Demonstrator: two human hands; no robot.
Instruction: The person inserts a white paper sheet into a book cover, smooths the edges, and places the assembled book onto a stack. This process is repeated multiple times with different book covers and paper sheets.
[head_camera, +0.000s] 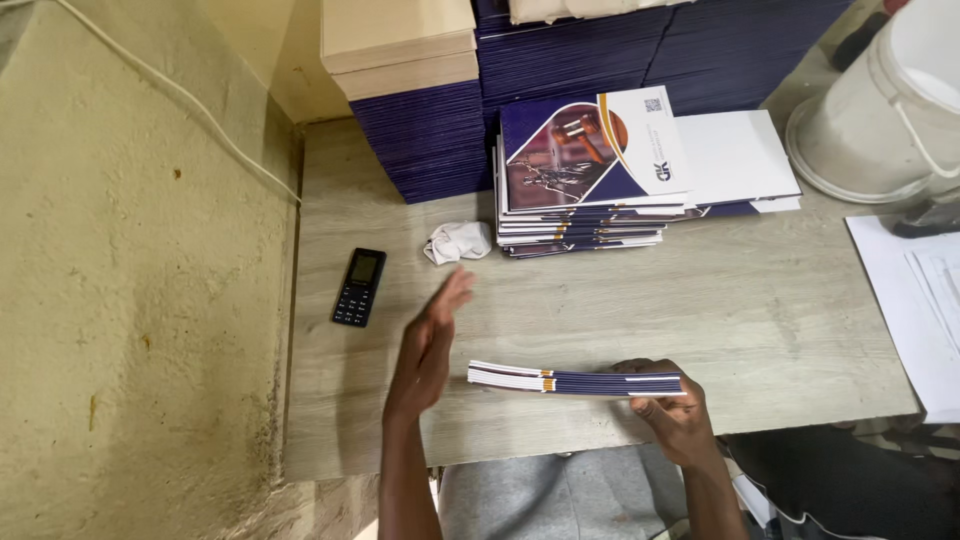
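On the near edge of the grey wooden table (760, 320), seen from the head camera, the right hand (672, 410) pinches a small bundle of booklets (575, 381) at its right end, thumb on top and fingers curled beneath. That bundle lies flat and level, its dark blue and white spines facing the viewer, just above the table's near edge. To its left the left hand (428, 345) is raised edge-on, fingers straight and pressed together, palm turned toward the bundle's left end (close to it, but not touching). Farther left on the table lies a black phone (359, 287), well apart from both hands. Beyond the hands, a crumpled white cloth (457, 241) sits just beside a stack of booklets (590, 180) whose top cover is blue and white with a picture. Behind that stack, tall piles of dark blue covers (430, 140) rise at the far edge. At far right stands a white bucket (890, 110), with white papers (915, 300) near it.
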